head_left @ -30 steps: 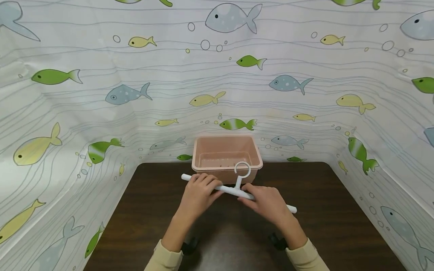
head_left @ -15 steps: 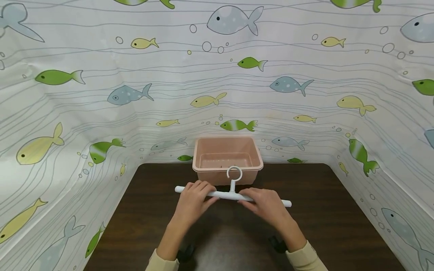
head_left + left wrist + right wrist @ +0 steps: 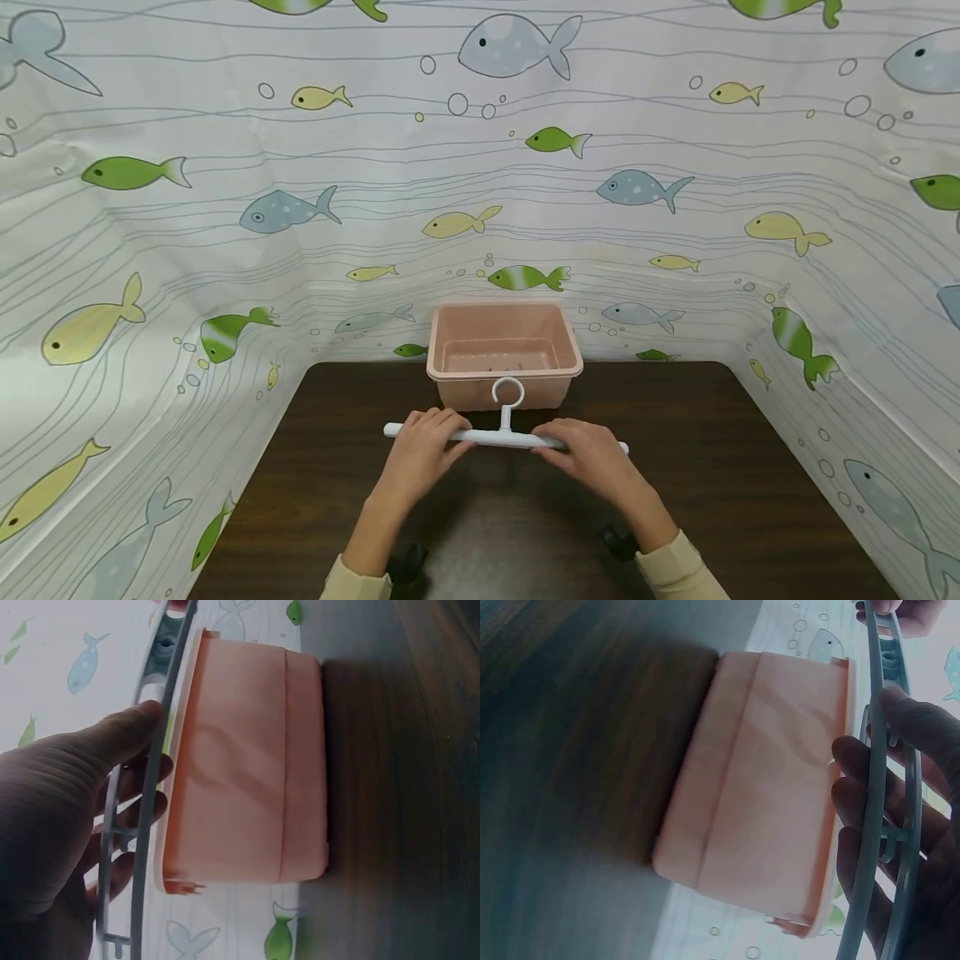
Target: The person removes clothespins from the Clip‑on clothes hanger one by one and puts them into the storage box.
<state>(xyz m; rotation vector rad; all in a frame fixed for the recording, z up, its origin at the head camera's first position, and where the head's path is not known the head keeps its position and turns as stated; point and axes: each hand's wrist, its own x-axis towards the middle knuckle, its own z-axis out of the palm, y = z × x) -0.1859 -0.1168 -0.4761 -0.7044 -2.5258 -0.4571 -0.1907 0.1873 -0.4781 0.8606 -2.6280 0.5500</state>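
Observation:
A white plastic clothes hanger (image 3: 504,438) is held roughly level above the table, its round hook pointing up. My left hand (image 3: 422,446) grips the bar left of the hook, thumb on the near side and fingers around the far side. On the other side of the hook, my right hand (image 3: 588,454) grips the bar in the same way. Both wrist views show the hanger's underside, with two parallel rails and small clips between them. Behind the hanger stands a pink plastic basin (image 3: 551,393), which the hook partly overlaps in the head view.
The basin sits at the back of a dark brown wooden table (image 3: 330,467). White sheeting (image 3: 405,175) printed with fish hangs behind the table and along both sides. Small dark objects (image 3: 621,542) show beneath both wrists.
The hanger has shifted left and lower in the head view and turned from slanted to nearly level. Both hands still grip it; the left has moved down with it. The basin stays put.

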